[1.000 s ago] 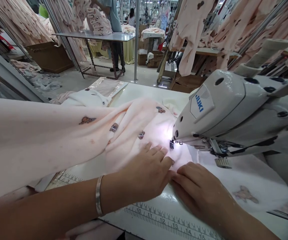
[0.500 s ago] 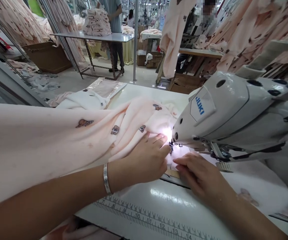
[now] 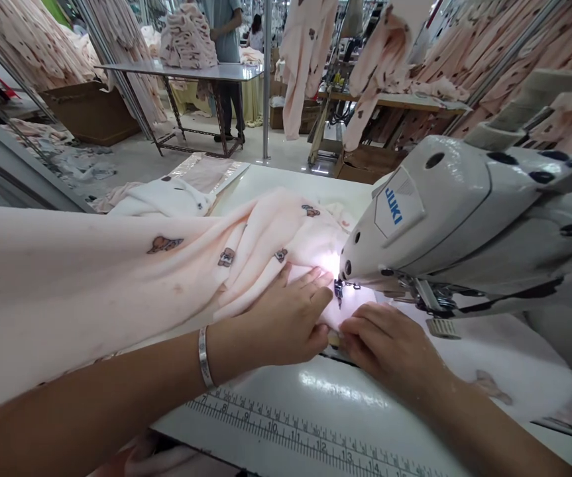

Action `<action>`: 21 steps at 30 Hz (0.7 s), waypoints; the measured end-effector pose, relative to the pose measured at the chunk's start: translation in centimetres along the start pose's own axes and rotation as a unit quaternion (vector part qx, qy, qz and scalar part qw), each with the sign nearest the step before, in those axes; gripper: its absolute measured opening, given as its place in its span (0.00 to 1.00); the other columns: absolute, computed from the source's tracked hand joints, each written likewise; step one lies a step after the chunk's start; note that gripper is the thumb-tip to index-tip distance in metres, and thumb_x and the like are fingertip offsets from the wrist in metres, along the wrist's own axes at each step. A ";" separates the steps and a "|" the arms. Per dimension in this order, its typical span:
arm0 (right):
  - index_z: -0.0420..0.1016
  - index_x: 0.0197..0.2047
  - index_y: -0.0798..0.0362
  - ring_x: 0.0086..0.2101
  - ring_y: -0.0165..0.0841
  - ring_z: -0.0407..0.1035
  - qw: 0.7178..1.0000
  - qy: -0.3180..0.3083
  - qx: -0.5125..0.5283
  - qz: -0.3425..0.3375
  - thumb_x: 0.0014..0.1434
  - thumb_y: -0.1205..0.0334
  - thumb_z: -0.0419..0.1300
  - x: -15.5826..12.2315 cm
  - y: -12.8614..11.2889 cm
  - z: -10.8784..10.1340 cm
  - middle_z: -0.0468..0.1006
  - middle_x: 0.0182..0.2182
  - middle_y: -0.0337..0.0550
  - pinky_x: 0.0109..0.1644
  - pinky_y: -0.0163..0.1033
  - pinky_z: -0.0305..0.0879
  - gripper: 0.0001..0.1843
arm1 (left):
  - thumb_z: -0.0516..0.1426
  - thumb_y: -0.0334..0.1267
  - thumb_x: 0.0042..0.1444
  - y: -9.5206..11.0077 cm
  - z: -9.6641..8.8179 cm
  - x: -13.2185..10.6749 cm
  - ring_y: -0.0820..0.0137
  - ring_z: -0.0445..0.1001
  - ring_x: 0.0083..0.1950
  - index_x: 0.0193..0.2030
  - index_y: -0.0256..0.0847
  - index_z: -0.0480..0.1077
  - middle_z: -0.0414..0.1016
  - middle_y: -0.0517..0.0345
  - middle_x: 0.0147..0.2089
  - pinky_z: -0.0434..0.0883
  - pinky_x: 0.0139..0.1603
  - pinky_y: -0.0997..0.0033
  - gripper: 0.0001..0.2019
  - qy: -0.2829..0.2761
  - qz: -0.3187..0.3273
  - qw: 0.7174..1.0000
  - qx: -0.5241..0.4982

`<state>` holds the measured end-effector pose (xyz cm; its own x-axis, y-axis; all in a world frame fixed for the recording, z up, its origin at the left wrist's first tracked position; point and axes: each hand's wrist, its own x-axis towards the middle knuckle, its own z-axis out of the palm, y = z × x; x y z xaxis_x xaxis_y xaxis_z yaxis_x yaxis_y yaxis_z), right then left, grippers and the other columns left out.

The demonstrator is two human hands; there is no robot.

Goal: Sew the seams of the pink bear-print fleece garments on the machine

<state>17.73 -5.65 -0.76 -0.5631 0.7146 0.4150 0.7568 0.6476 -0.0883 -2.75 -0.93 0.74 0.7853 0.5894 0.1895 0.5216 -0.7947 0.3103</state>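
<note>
Pale pink fleece fabric [image 3: 186, 278] printed with small bears lies in folds across the white sewing-machine table and leads under the lit needle area. My left hand [image 3: 290, 315], with a silver bracelet at the wrist, rests on it just left of the presser foot [image 3: 338, 291], fingers spread over the cloth and thumb apart. To the right of the foot, my right hand [image 3: 390, 338] is closed in a pinch at the near edge of the fabric; its fingertips are partly hidden. The white JUKI sewing machine head [image 3: 445, 205] stands over the cloth on the right.
A ruler scale [image 3: 286, 430] runs along the table's near side. White folded cloth [image 3: 161, 199] and a clear plastic packet [image 3: 211, 173] lie at the back left. Beyond are a work table [image 3: 236, 73] with stacked garments, a standing person [image 3: 227, 46] and hanging pink garments [image 3: 310, 59].
My right fingers have curled in from stretched out to a pinch at the fabric edge. My left index finger has drawn back from the presser foot, and its thumb now shows. The view shifted slightly.
</note>
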 end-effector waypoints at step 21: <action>0.65 0.33 0.50 0.28 0.29 0.63 0.993 -0.052 0.108 0.015 0.61 0.70 0.49 0.8 -0.1 -1.2 0.66 0.27 0.37 0.32 0.34 0.60 0.08 | 0.38 0.40 0.66 -7.2 1.3 10.0 0.60 0.42 0.72 0.67 0.35 0.49 0.44 0.51 0.72 0.42 0.67 0.40 0.24 -0.048 -0.032 0.996 0.068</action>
<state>17.63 -5.43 0.66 -0.5810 0.7505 0.3150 0.6916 0.6593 -0.2950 1.83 10.50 -0.76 0.7738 0.6281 0.0815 0.6069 -0.7721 0.1882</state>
